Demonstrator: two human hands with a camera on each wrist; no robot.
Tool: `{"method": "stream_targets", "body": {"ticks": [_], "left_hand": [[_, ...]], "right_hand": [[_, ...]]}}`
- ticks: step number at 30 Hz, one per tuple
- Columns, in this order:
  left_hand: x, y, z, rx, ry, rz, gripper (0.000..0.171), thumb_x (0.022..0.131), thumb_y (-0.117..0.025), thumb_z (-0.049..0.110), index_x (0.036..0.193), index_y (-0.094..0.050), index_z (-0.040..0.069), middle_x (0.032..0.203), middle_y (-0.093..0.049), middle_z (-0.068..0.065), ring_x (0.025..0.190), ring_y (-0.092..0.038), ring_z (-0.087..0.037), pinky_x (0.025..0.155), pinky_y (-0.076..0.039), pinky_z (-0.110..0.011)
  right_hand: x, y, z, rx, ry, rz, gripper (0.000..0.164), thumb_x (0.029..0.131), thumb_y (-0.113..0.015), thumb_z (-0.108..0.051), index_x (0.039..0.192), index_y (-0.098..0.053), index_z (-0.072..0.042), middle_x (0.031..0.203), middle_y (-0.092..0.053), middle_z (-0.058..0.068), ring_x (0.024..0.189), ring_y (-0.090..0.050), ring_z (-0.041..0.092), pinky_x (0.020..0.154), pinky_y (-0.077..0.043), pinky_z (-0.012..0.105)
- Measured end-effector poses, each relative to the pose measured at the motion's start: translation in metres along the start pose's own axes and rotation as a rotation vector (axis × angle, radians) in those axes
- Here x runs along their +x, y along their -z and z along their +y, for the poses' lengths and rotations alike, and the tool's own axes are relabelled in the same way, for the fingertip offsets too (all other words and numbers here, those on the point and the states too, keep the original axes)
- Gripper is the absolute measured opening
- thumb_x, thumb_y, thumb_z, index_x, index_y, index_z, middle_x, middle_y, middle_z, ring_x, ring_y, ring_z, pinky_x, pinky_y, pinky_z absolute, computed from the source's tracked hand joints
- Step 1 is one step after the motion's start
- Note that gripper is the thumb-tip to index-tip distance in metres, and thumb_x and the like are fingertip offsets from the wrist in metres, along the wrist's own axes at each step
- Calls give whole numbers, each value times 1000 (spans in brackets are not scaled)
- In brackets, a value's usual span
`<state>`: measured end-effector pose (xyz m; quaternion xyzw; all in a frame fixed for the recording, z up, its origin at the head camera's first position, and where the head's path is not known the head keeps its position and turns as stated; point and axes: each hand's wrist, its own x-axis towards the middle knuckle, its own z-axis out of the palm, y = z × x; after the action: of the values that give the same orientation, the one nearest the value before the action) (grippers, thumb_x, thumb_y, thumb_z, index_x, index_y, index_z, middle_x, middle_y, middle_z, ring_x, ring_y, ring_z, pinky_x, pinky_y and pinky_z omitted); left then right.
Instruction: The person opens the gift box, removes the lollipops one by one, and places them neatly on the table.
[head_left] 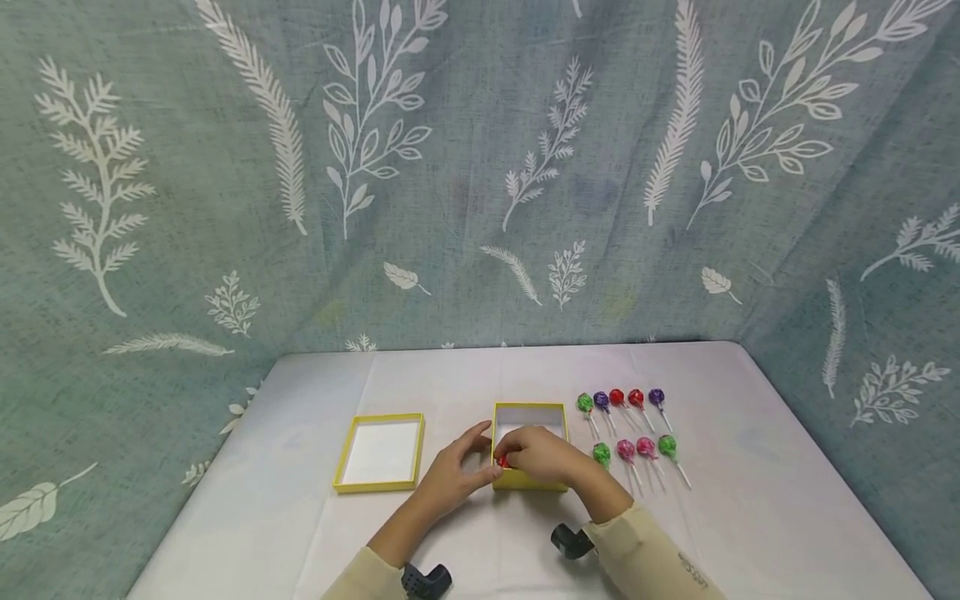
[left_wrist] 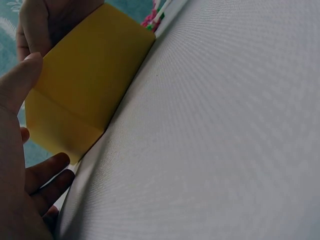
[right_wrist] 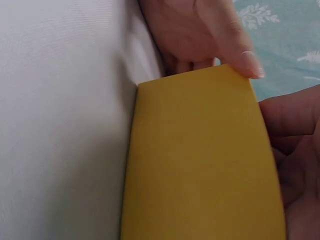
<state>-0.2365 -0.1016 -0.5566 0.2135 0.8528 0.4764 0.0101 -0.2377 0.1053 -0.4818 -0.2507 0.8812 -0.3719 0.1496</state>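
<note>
A yellow box with a pale inside stands uncovered on the white table. My left hand holds it at the near left corner, thumb on the upper edge and fingers along the left side. My right hand reaches down into the box over the near wall. Its fingertips pinch a red lollipop low at the left side, mostly covered by the fingers. In the right wrist view the box's yellow wall hides the right fingertips and the lollipop.
Right of the box lie two rows of wrapped lollipops: the back row has purple, red and green ones, the front row pink and green. A yellow-rimmed lid lies at the left. Leaf-patterned cloth hangs behind the table.
</note>
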Motion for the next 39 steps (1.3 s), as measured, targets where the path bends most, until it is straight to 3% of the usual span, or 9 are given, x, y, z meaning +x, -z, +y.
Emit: {"method": "stream_targets", "body": {"ticks": [11,24,31,39], "left_hand": [[1,4,-3,-29,-3,33,84,79,-79,47,150,-38,27,125,-60,3,120,-54,-20,105,-35,-52],[1,5,-7,-55,9,51,88,76,-82,44,150,-37,27,128,-57,2,119,-55,-21,104,-35,-52],[0,2,-2,-80,-2,45,89,76,-82,44,150,-38,26,129,-56,-2,118,-55,-25,103,-35,-55],[1,0,-3,-60,29,12,89,76,-80,48,151,-34,33,132,-54,3,120,-53,-19,105,-34,-52]], "right_hand": [[10,-1,4,48,35,-2,18,91,-60,-6,95,-75,-14,90,-69,-11,86,-58,9,83,-47,35],[16,3,5,64,91,-69,13,88,-63,-6,93,-73,-13,87,-68,-8,83,-59,9,79,-49,34],[14,10,6,10,102,-125,11,90,-63,-8,98,-68,-14,93,-65,-9,92,-60,11,80,-49,32],[5,22,13,115,41,-15,23,89,-71,-12,112,-68,-11,100,-65,-5,88,-63,13,75,-53,33]]}}
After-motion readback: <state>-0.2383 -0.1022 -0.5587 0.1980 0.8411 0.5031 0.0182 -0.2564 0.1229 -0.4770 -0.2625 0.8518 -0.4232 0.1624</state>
